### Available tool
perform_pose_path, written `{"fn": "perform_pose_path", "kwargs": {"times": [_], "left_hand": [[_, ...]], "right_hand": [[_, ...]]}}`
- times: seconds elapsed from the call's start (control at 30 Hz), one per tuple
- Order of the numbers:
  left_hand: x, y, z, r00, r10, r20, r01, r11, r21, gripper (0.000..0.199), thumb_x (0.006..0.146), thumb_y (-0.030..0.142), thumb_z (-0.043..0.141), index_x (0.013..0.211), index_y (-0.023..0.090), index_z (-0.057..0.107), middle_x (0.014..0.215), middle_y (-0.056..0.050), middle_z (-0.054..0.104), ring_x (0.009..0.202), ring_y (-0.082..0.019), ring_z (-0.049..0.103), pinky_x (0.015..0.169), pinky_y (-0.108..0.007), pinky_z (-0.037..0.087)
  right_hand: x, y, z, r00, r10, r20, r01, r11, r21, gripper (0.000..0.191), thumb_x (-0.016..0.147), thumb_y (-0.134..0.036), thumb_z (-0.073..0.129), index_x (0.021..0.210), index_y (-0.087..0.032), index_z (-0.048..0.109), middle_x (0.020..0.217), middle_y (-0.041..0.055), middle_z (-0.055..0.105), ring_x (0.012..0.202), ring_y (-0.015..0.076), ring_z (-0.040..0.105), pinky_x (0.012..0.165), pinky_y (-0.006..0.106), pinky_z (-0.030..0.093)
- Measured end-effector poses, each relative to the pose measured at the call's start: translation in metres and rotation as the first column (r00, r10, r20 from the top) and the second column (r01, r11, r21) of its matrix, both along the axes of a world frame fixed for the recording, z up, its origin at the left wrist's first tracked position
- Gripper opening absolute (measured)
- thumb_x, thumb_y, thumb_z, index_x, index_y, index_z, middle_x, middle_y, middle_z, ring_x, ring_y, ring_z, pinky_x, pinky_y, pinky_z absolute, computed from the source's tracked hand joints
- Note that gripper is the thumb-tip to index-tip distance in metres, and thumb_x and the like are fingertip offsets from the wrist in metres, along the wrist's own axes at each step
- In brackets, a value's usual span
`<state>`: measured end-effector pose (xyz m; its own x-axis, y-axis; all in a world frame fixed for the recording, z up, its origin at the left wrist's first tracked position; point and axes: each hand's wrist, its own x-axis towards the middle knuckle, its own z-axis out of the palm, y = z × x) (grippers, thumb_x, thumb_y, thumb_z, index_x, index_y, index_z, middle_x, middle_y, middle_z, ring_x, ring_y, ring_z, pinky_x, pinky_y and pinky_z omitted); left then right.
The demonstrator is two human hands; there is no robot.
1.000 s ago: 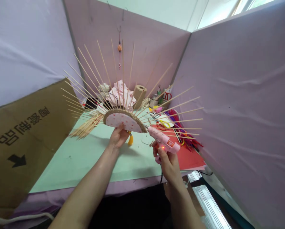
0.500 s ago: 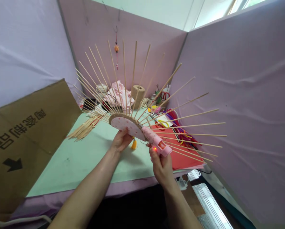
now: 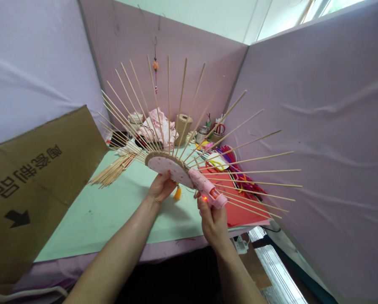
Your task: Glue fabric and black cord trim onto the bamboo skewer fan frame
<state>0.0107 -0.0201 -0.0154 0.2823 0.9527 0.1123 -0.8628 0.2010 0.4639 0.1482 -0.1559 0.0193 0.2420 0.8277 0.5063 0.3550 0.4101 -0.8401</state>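
My left hand (image 3: 162, 185) grips the lower edge of a round disc (image 3: 166, 166) covered in pale fabric with pink spots, its thumb on the face. Thin wooden sticks (image 3: 184, 101) fan out from the disc's rim, up and to both sides. Closed around a pink hot glue gun (image 3: 208, 187), my right hand (image 3: 213, 221) is just right of the disc. The gun's front end lies at the disc's right edge, where the exact contact is hidden. A small orange-red light glows near my right thumb. A yellow tassel (image 3: 177, 193) shows below the disc.
A bundle of sticks (image 3: 114, 169) lies on the green tabletop (image 3: 122, 219) at left, beside a large cardboard sheet (image 3: 46, 185). Behind stand a twine spool (image 3: 183, 126) and crumpled pink fabric (image 3: 160, 126). Red sheets (image 3: 239, 213) and colourful pipe cleaners (image 3: 246, 181) are at right.
The disc with its sticks has tilted slightly, the upper and right-hand stick tips shifting a little right and down. Both hands keep their holds, and the glue gun stays at the disc's right edge.
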Motion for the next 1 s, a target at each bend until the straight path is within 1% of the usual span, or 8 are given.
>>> {"fn": "perform_pose_path", "kwargs": {"times": [0.13, 0.27, 0.47, 0.6, 0.7, 0.87, 1.0], "left_hand": [[-0.0006, 0.0002, -0.0005, 1.000, -0.003, -0.006, 0.003, 1.000, 0.001, 0.038, 0.064, 0.016, 0.083, 0.099, 0.020, 0.068, 0.093, -0.001, 0.075, 0.089, -0.017, 0.067, 0.085, -0.032, 0.050], [-0.0008, 0.0003, -0.0012, 1.000, -0.009, -0.013, 0.009, 1.000, 0.003, 0.040, 0.066, 0.016, 0.081, 0.104, 0.021, 0.067, 0.095, -0.001, 0.074, 0.091, -0.017, 0.066, 0.087, -0.032, 0.049], [-0.0001, -0.0002, -0.0002, 1.000, -0.003, -0.006, 0.003, 1.000, -0.003, 0.045, 0.060, 0.018, 0.086, 0.101, 0.019, 0.068, 0.093, 0.000, 0.074, 0.090, -0.017, 0.066, 0.088, -0.031, 0.048], [-0.0005, 0.0004, -0.0004, 1.000, 0.003, -0.021, -0.003, 1.000, -0.006, 0.041, 0.064, 0.017, 0.083, 0.102, 0.021, 0.067, 0.093, 0.000, 0.074, 0.091, -0.017, 0.066, 0.090, -0.032, 0.046], [-0.0006, 0.0006, -0.0011, 1.000, 0.006, -0.025, -0.006, 1.000, -0.009, 0.036, 0.065, 0.016, 0.082, 0.097, 0.020, 0.068, 0.094, -0.001, 0.074, 0.092, -0.018, 0.066, 0.091, -0.033, 0.045], [-0.0001, 0.0008, -0.0019, 0.999, 0.028, -0.027, -0.028, 0.999, -0.019, 0.034, 0.066, 0.017, 0.082, 0.097, 0.021, 0.068, 0.092, -0.001, 0.074, 0.092, -0.019, 0.065, 0.089, -0.033, 0.046], [-0.0002, 0.0015, -0.0024, 0.999, 0.037, -0.009, -0.037, 0.999, -0.020, 0.036, 0.064, 0.019, 0.084, 0.096, 0.019, 0.068, 0.092, -0.001, 0.074, 0.090, -0.017, 0.065, 0.088, -0.032, 0.047]], "right_hand": [[0.0002, -0.0003, 0.0014, 1.000, -0.010, -0.030, 0.009, 0.999, -0.034, 0.031, 0.091, -0.045, 0.049, 0.100, -0.018, 0.061, 0.079, 0.0052, 0.059, 0.070, 0.0179, 0.055, 0.062, 0.030, 0.048], [0.0003, -0.0003, 0.0024, 1.000, 0.002, -0.031, -0.003, 1.000, -0.029, 0.032, 0.091, -0.045, 0.049, 0.101, -0.018, 0.062, 0.075, 0.0040, 0.058, 0.069, 0.0183, 0.055, 0.063, 0.031, 0.049], [0.0006, -0.0002, 0.0008, 1.000, -0.014, -0.013, 0.013, 0.999, -0.030, 0.034, 0.092, -0.047, 0.048, 0.103, -0.018, 0.062, 0.072, 0.0031, 0.056, 0.068, 0.0188, 0.055, 0.064, 0.032, 0.049], [0.0011, -0.0002, 0.0005, 1.000, -0.016, -0.006, 0.016, 0.999, -0.034, 0.036, 0.092, -0.047, 0.047, 0.108, -0.018, 0.061, 0.071, 0.0033, 0.056, 0.070, 0.0201, 0.056, 0.065, 0.033, 0.050], [0.0011, -0.0001, 0.0005, 1.000, -0.016, -0.007, 0.016, 0.999, -0.037, 0.037, 0.092, -0.047, 0.048, 0.111, -0.018, 0.061, 0.071, 0.0035, 0.056, 0.071, 0.0206, 0.057, 0.066, 0.034, 0.050], [0.0021, -0.0002, -0.0013, 0.999, -0.028, -0.017, 0.027, 0.998, -0.052, 0.040, 0.092, -0.046, 0.049, 0.118, -0.017, 0.058, 0.081, 0.0055, 0.060, 0.071, 0.0193, 0.057, 0.065, 0.033, 0.049], [0.0038, -0.0003, -0.0026, 1.000, -0.027, -0.016, 0.026, 0.999, -0.040, 0.036, 0.092, -0.045, 0.049, 0.112, -0.017, 0.061, 0.078, 0.0050, 0.060, 0.071, 0.0197, 0.057, 0.065, 0.033, 0.050]]}}
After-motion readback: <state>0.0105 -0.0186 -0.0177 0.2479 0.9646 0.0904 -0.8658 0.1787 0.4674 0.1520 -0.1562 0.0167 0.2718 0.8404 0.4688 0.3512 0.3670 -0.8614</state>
